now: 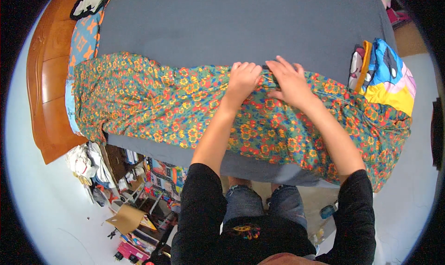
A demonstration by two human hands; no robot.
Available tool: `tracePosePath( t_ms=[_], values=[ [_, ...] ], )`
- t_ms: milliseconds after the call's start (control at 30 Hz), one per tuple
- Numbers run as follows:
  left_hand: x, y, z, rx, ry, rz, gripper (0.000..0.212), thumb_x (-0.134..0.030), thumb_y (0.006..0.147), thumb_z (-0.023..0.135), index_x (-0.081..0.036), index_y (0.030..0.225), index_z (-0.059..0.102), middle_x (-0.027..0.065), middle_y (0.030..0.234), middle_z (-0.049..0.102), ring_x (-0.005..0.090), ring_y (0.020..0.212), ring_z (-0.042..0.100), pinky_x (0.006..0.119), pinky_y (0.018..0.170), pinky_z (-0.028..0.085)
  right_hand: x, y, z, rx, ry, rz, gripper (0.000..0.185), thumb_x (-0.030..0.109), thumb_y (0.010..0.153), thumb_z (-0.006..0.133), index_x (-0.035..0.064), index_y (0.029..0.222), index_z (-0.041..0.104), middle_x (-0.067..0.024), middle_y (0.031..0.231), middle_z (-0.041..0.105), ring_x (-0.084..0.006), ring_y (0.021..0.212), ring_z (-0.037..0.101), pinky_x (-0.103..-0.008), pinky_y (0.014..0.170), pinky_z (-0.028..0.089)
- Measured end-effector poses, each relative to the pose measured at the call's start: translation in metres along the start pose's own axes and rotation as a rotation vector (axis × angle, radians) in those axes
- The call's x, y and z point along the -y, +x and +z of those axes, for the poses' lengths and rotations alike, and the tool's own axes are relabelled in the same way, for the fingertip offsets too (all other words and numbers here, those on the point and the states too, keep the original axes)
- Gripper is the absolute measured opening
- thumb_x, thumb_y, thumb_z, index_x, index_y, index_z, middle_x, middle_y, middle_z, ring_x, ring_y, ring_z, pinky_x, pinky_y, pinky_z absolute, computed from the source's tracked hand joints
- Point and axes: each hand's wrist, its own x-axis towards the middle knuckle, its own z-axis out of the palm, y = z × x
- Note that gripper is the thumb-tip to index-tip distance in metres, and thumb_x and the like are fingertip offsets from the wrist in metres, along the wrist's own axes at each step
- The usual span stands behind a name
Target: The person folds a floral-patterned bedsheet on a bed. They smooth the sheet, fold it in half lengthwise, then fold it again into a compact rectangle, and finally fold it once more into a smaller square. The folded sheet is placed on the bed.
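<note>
A green floral cloth (194, 105), patterned in yellow, red and blue, stretches in a long rumpled strip across the near side of the bed. My left hand (242, 81) has its fingers curled over the far edge of this cloth and grips it. Just to the right, my right hand (290, 82) rests on the same edge with its fingers apart. A short, narrow seam or fold shows between the two hands. What lies under my fingers is hidden.
Grey sheeting (243, 25) covers the bed. Folded colourful fabrics (386, 79) sit at the right. A wooden headboard (55, 77) and a blue-and-orange pillow (84, 39) are at the left. Below left, shelves with clothes (81, 162) and a cardboard piece (127, 218) stand near the bed.
</note>
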Motion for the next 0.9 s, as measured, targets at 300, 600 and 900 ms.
tracePosePath(
  t_ms=[300, 600, 900],
  values=[
    [0.082, -0.03, -0.08, 0.541, -0.003, -0.246, 0.056, -0.04, 0.07, 0.081, -0.012, 0.116, 0.064, 0.0061, 0.113, 0.066, 0.0265, 0.114, 0.058, 0.058, 0.109, 0.032, -0.004, 0.019, 0.033, 0.272, 0.007, 0.273, 0.026, 0.028, 0.083, 0.07, 0.009, 0.098, 0.061, -0.0156, 0.087, 0.068, -0.0383, 0.084, 0.066, -0.0492, 0.071, 0.052],
    [0.191, -0.046, -0.118, 0.852, -0.013, -0.416, 0.025, -0.03, 0.089, 0.062, -0.014, 0.107, 0.066, 0.0135, 0.106, 0.068, 0.0338, 0.102, 0.064, 0.05, 0.095, 0.046, 0.006, 0.017, 0.073, 0.204, -0.179, 0.482, 0.022, 0.018, 0.086, 0.063, 0.0085, 0.105, 0.058, -0.0084, 0.107, 0.058, -0.0286, 0.109, 0.056, -0.0481, 0.084, 0.043],
    [0.215, -0.065, -0.104, 0.276, 0.027, -0.273, 0.019, -0.019, 0.089, 0.062, -0.01, 0.105, 0.063, 0.0117, 0.094, 0.065, 0.0342, 0.088, 0.063, 0.047, 0.077, 0.049, 0.009, 0.047, 0.074, 0.572, -0.122, 0.696, 0.032, 0.02, 0.093, 0.047, 0.0073, 0.121, 0.054, -0.0138, 0.128, 0.053, -0.0324, 0.126, 0.047, -0.0551, 0.103, 0.036]
  ],
)
